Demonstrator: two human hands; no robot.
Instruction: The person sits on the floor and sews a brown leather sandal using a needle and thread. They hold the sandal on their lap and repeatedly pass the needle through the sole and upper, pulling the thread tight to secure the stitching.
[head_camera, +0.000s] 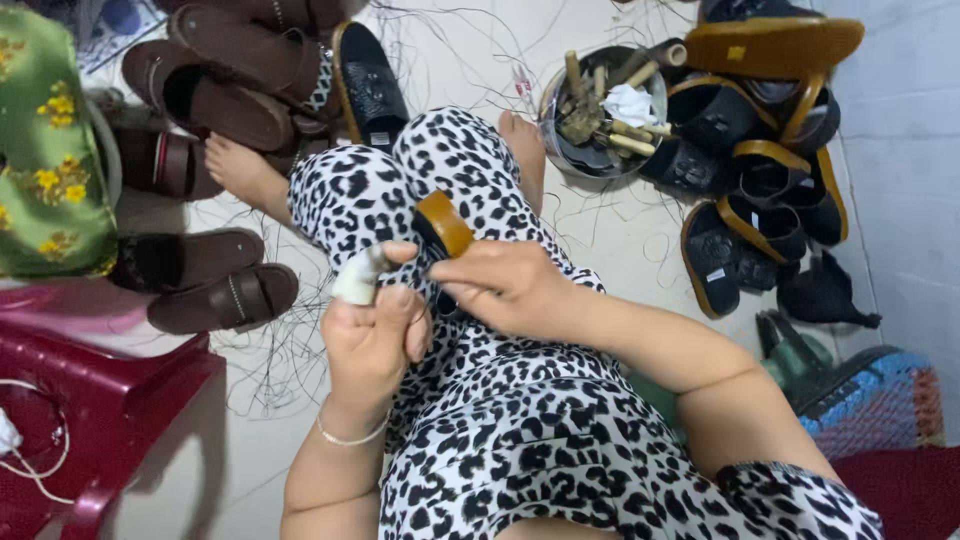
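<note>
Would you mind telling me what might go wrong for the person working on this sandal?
The black sandal rests loosely on the lap under the right hand, so it may slip. The left hand has a wrapped finger, which might weaken its grip. Loose threads on the floor could tangle around the feet.

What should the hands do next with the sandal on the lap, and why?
Probably pull the left hand back to draw the stitch tight: its forefinger is wrapped in white tape and raised beside the sandal, which the right hand grips against the knee.
</note>
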